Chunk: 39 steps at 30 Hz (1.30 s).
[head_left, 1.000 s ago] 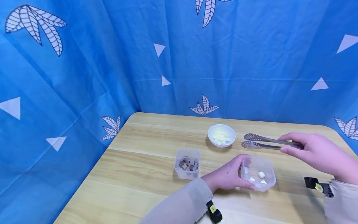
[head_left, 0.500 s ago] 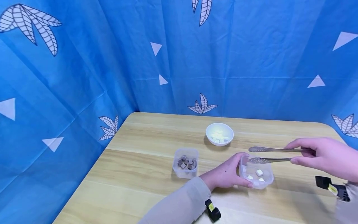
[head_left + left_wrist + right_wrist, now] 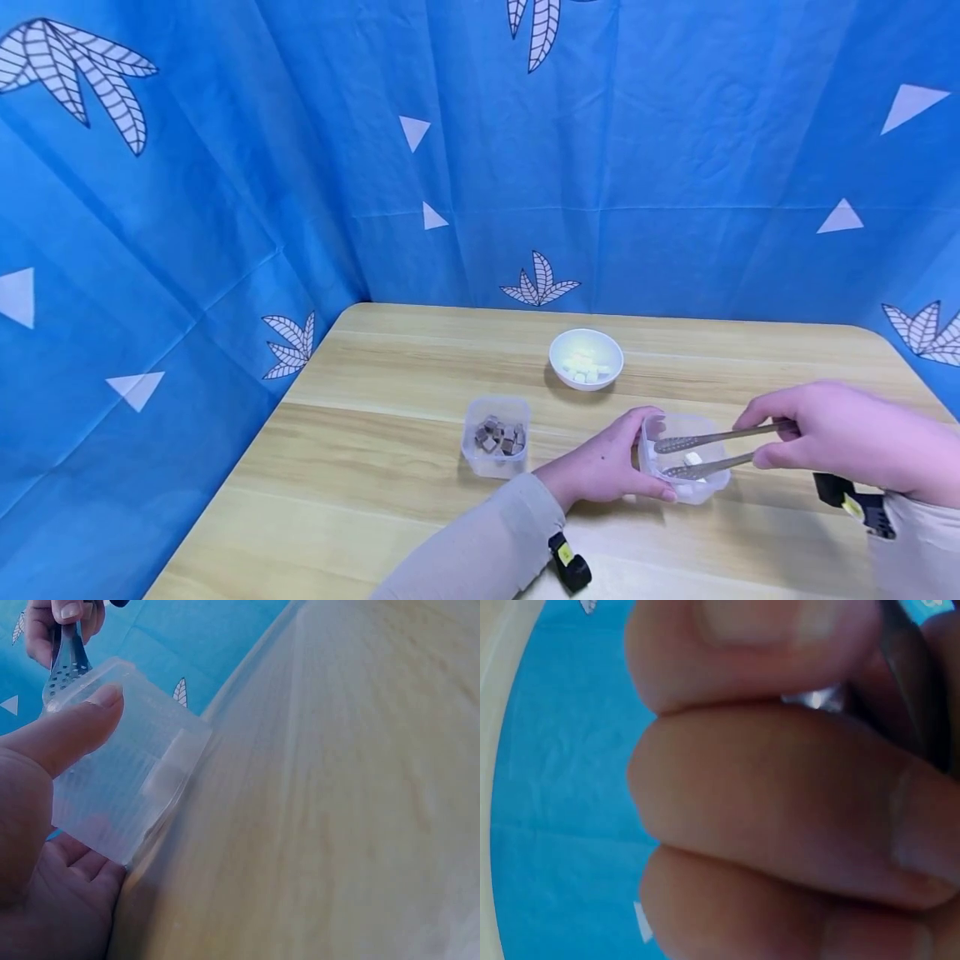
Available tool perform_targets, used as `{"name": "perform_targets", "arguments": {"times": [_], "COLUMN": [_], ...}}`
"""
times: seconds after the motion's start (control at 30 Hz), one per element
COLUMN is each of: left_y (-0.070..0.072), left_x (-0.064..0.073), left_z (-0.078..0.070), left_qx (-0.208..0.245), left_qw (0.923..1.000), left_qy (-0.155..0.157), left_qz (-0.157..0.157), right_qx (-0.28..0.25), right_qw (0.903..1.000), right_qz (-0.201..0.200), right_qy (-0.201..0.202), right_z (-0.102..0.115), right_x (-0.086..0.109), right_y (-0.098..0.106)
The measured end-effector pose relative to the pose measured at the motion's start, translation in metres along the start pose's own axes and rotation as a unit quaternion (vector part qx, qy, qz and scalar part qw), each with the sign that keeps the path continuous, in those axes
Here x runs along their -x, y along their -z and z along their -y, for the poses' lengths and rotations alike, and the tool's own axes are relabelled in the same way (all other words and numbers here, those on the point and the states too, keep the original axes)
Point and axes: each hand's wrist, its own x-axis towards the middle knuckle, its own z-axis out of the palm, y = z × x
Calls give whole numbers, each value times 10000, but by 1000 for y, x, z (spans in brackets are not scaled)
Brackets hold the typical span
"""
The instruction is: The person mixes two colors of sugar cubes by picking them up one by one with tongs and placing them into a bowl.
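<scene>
My left hand grips the left side of a clear plastic container, thumb on the near side and fingers round the back. A few white cubes lie inside it. My right hand holds metal tongs with perforated tips, their arms spread apart. The tong tips reach into the container, around the white cubes. In the left wrist view, my left thumb presses the container wall, and a tong tip shows at its rim. The right wrist view is filled by curled fingers.
A white bowl with several pale cubes stands behind, further back on the wooden table. Left of my left hand is a second clear container with several brown cubes. Blue curtain hangs behind the table.
My right hand has brought the tongs from behind the container down toward the front, and their tips have dipped inside it. My left hand keeps its hold on the container.
</scene>
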Motion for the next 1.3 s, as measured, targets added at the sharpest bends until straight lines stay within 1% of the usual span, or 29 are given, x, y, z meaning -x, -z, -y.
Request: {"name": "perform_targets", "arguments": {"times": [0.1,0.23,0.3,0.43,0.5,0.67,1.03,1.13,1.3], "left_y": [1,1,1,0,0,0,0,0,0], "left_x": [0,-1,-1,-1,-1,-1,0,0,0], "left_z": [0,0,0,1,1,0,1,1,1], "left_qx": [-21,26,99,130,66,-80,-215,-183,-188], "left_qw": [10000,10000,9999,9998,9999,9999,9997,9997,9996], "left_qy": [-28,-49,-72,-115,-110,-74,-79,-150,-223], "left_qz": [-17,1,28,65,63,59,-11,7,35], "right_qx": [-173,-270,-156,205,377,561,791,800,714], "right_qw": [9996,9991,9995,9997,9990,9976,9926,9919,9931], "right_qz": [228,296,219,-39,-166,-293,-557,-586,-527], "right_qy": [25,129,173,131,162,280,740,788,761], "right_z": [4,5,4,2,2,3,6,6,4], "right_x": [-7,-16,-20,-23,-22,-22,-28,-28,-27], "right_y": [-3,-11,-13,-14,-13,-12,-19,-19,-17]}}
